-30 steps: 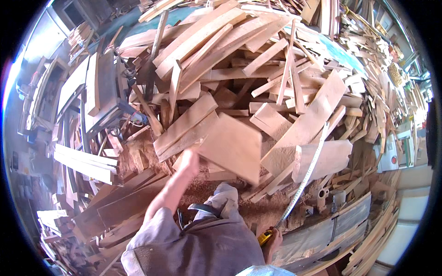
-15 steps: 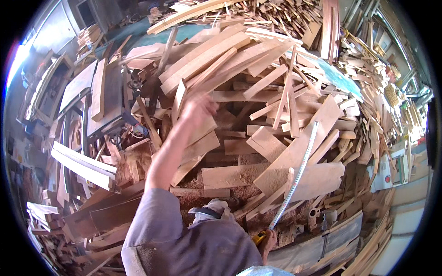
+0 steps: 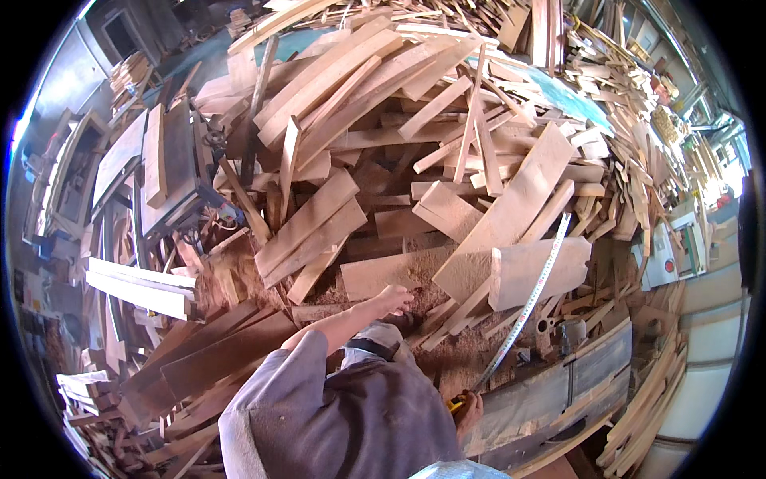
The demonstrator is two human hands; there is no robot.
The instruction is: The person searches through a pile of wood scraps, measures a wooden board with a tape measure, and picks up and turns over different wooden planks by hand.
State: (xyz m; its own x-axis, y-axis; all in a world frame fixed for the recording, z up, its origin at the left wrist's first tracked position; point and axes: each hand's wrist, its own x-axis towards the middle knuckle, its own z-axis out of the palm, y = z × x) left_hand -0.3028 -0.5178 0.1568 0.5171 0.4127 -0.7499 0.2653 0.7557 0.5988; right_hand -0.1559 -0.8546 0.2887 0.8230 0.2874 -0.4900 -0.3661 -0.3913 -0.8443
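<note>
Bluish-grey wall (image 3: 76,60) far to my left, sawdust-strewn floor (image 3: 456,355) before me, pale panels (image 3: 710,335) along my right, bright light (image 3: 732,172) glaring beyond them.

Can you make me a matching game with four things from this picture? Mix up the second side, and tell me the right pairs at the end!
Things:
1. left hand
2. right hand
3. tape case
4. white boards

Matches:
A. yellow
B. on the left side of the picture
C. near the middle of the picture
D. holding something yellow

Right pairs: 1-C, 2-D, 3-A, 4-B
</note>
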